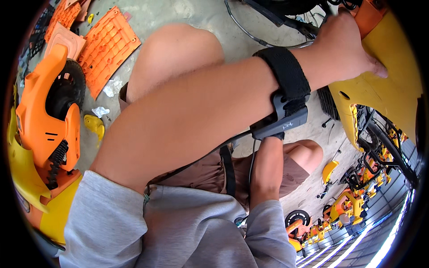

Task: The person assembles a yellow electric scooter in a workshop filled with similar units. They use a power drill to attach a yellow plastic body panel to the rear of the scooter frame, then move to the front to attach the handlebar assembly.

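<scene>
My left arm stretches across the view to the upper right, with a black strap and a black boxy device [283, 123] at the wrist. My left hand [342, 42] is at a yellow scooter body panel [389, 49]. Its thumb rests on the panel, while the other fingers curl beside black frame parts and an orange piece [368, 20]. Whatever those fingers grip is too blurred and covered to name. A dark cable [241, 29] runs close by. My right forearm [267, 172] reaches up between my knees, and the right hand is hidden behind the left wrist and its device.
On the left stands an orange scooter body [33, 111] with a black wheel [67, 89]. Orange panels [107, 49], crumpled white scraps [100, 111] and a yellow piece [94, 126] lie on the concrete floor. Several yellow and orange scooters [346, 207] stand at the lower right, near a loose yellow cover [330, 170].
</scene>
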Demonstrator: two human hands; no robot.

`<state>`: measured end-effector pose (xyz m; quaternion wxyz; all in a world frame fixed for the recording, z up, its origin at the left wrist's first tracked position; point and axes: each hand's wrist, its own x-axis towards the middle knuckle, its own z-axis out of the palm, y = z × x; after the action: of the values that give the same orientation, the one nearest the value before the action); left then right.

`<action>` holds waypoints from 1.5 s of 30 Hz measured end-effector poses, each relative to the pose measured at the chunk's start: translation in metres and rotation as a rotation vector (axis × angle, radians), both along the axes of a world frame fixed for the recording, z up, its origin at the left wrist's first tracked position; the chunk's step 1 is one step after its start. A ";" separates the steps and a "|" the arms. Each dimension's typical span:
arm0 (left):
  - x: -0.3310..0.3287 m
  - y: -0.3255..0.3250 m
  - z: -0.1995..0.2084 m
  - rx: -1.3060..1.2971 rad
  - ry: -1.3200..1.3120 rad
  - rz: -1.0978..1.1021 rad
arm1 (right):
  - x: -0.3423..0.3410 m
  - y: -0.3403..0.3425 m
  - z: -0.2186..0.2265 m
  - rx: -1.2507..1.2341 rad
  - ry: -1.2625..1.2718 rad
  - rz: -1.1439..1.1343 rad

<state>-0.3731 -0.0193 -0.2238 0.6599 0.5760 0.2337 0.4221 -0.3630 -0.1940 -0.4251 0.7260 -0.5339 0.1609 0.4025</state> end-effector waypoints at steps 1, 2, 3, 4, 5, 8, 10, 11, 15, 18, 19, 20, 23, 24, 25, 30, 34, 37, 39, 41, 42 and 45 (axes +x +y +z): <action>-0.002 0.004 0.002 0.001 0.062 -0.010 | 0.005 -0.003 -0.002 -0.069 -0.006 0.027; -0.005 0.008 0.003 0.003 0.122 -0.022 | 0.010 -0.006 -0.004 -0.138 -0.013 0.053; -0.009 0.011 0.003 0.004 0.182 -0.036 | 0.012 -0.010 -0.006 -0.206 -0.021 0.076; -0.012 0.008 0.007 -0.052 0.156 -0.100 | 0.000 -0.004 0.023 -0.265 0.018 -0.022; -0.023 0.014 0.006 -0.100 0.153 -0.092 | -0.004 -0.003 0.016 -0.251 0.055 -0.010; -0.015 0.010 0.004 0.027 -0.013 -0.131 | -0.004 -0.014 0.001 -0.222 0.044 -0.080; -0.011 0.015 0.003 0.099 -0.037 -0.172 | -0.009 -0.002 0.007 -0.252 -0.004 -0.144; -0.015 0.016 0.008 0.082 0.007 -0.232 | -0.007 -0.005 0.004 -0.223 0.004 -0.135; -0.019 0.022 0.018 -0.044 0.030 -0.338 | -0.001 -0.005 0.011 -0.072 0.152 0.037; -0.015 0.015 0.017 -0.205 -0.139 -0.303 | -0.005 0.006 0.011 -0.104 0.172 0.062; -0.013 0.015 0.017 -0.229 -0.148 -0.345 | -0.007 0.008 0.007 -0.124 0.153 0.075; -0.007 0.006 0.020 -0.265 -0.164 -0.424 | -0.008 -0.005 -0.024 -0.333 0.044 -0.047; -0.020 0.017 0.008 -0.333 -0.141 -0.450 | -0.042 0.015 -0.009 -0.683 -0.145 -0.147; -0.018 0.017 0.013 -0.342 -0.143 -0.476 | -0.045 0.007 -0.016 -0.650 -0.177 -0.155; -0.021 0.015 0.021 -0.395 -0.168 -0.467 | -0.052 -0.005 -0.028 -0.621 -0.205 -0.144; -0.022 0.009 0.025 -0.436 -0.116 -0.490 | -0.071 -0.036 -0.075 -0.610 -0.092 -0.081; -0.033 0.009 0.036 -0.367 -0.003 -0.459 | -0.063 -0.044 -0.076 -0.598 0.160 -0.040; -0.048 0.013 0.032 -0.353 0.056 -0.443 | -0.056 -0.041 -0.059 -0.502 0.335 0.067; -0.053 0.015 0.029 -0.385 0.045 -0.443 | -0.050 -0.039 -0.049 -0.476 0.373 0.062; -0.060 0.012 0.030 -0.409 0.031 -0.459 | -0.050 -0.037 -0.055 -0.490 0.368 0.058; -0.061 0.008 0.033 -0.424 0.019 -0.465 | -0.050 -0.036 -0.060 -0.516 0.341 0.049; -0.069 0.004 0.040 -0.386 0.101 -0.399 | -0.052 -0.035 -0.059 -0.579 0.278 0.106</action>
<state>-0.4422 -0.0156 -0.1837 0.8149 0.4946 0.2243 0.2022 -0.4154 -0.2285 -0.4841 0.4931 -0.6658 0.3383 0.4462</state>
